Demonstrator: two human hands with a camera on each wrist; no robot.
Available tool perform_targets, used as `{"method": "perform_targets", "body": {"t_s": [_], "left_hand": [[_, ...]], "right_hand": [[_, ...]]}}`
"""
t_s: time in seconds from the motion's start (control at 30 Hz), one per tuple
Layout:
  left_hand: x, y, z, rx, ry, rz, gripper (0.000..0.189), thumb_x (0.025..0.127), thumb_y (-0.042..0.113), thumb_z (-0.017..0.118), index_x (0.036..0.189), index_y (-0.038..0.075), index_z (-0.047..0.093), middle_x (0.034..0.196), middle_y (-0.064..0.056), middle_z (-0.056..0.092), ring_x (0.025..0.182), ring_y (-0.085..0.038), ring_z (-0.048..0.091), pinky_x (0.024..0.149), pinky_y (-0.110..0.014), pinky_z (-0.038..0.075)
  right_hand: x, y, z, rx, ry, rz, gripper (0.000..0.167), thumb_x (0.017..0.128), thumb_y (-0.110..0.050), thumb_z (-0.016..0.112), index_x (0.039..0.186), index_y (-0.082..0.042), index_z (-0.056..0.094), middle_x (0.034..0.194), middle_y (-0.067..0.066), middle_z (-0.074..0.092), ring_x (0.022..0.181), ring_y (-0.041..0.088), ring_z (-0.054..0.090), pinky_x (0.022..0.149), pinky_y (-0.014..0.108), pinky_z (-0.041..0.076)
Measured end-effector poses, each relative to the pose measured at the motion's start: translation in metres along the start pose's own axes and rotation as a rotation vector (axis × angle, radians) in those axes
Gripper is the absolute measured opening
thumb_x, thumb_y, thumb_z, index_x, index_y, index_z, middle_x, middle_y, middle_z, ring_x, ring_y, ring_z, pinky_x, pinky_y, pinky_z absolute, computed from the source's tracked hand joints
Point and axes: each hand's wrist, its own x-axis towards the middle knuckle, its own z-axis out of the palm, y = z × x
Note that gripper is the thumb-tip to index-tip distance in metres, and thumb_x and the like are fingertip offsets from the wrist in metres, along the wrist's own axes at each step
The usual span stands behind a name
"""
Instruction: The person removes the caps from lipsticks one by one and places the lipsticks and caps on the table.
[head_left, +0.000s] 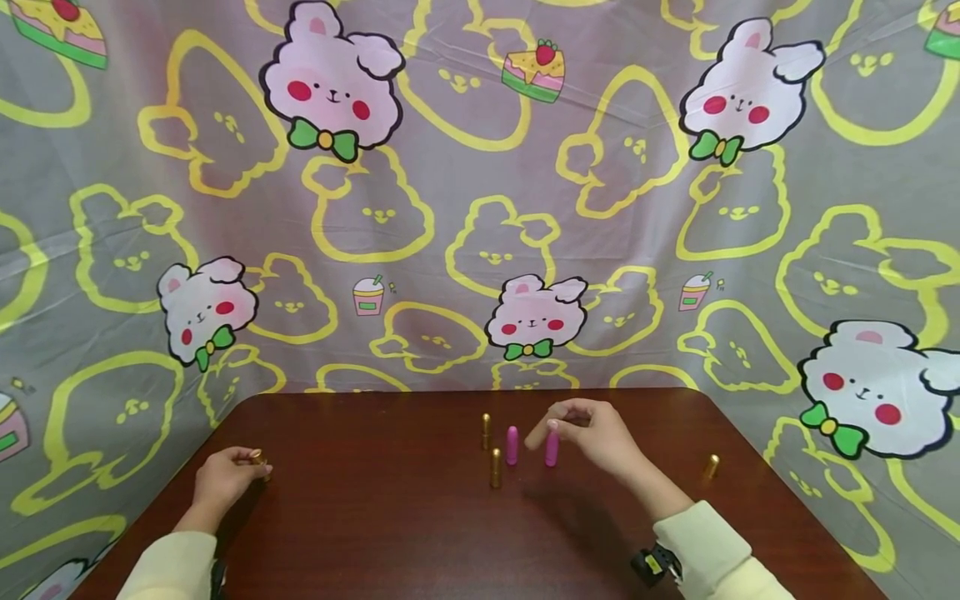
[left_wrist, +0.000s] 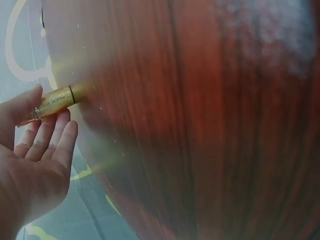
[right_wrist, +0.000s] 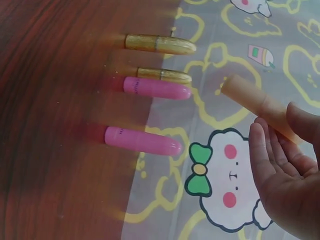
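At the table's left side, my left hand (head_left: 225, 482) pinches a gold bullet-shaped lipstick tube (left_wrist: 55, 101) between thumb and fingers. Its flat end faces the tabletop; whether it touches, I cannot tell. My right hand (head_left: 596, 433) holds a tan lipstick tube (right_wrist: 255, 102) tilted in the air, thumb on one side and fingers on the other. Below and beside it, two pink bullet-shaped tubes (head_left: 512, 446) stand upright, the right one (head_left: 552, 450) partly behind the hand. Just left of them stand two gold tubes, one farther back (head_left: 486, 432) and one nearer (head_left: 496, 468).
Another gold tube (head_left: 712, 466) stands alone toward the right side of the dark brown table (head_left: 375, 517). A patterned cloth (head_left: 450, 208) with rabbit faces hangs behind the table and along both sides.
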Motion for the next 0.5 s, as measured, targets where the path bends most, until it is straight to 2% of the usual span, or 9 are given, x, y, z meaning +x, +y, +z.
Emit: {"method": "perform_targets", "body": {"t_s": [0.13, 0.23, 0.5], "left_hand": [[0.000, 0.001, -0.001, 0.001, -0.011, 0.004, 0.041, 0.080, 0.015, 0.078, 0.100, -0.015, 0.059, 0.087, -0.025, 0.064, 0.078, -0.034, 0.058, 0.058, -0.034, 0.045], [-0.001, 0.004, -0.001, -0.007, -0.010, -0.001, 0.046, 0.080, 0.018, 0.078, 0.105, -0.015, 0.058, 0.093, -0.028, 0.063, 0.081, -0.036, 0.059, 0.061, -0.038, 0.047], [-0.003, 0.011, -0.002, -0.058, 0.011, -0.059, 0.065, 0.081, 0.025, 0.078, 0.122, -0.017, 0.049, 0.117, -0.036, 0.057, 0.103, -0.049, 0.054, 0.080, -0.054, 0.047]], "right_hand": [[-0.001, -0.002, -0.005, 0.079, -0.021, -0.010, 0.016, 0.089, -0.017, 0.072, 0.101, -0.007, 0.071, 0.097, 0.005, 0.071, 0.092, 0.023, 0.064, 0.081, 0.040, 0.053], [-0.002, -0.005, -0.007, 0.117, -0.023, -0.012, 0.017, 0.090, -0.018, 0.071, 0.103, -0.007, 0.071, 0.100, 0.005, 0.071, 0.094, 0.027, 0.064, 0.084, 0.044, 0.053], [-0.002, -0.013, -0.008, 0.218, 0.002, 0.039, 0.025, 0.090, -0.014, 0.071, 0.109, 0.003, 0.067, 0.099, 0.011, 0.070, 0.094, 0.031, 0.067, 0.083, 0.035, 0.055]]}}
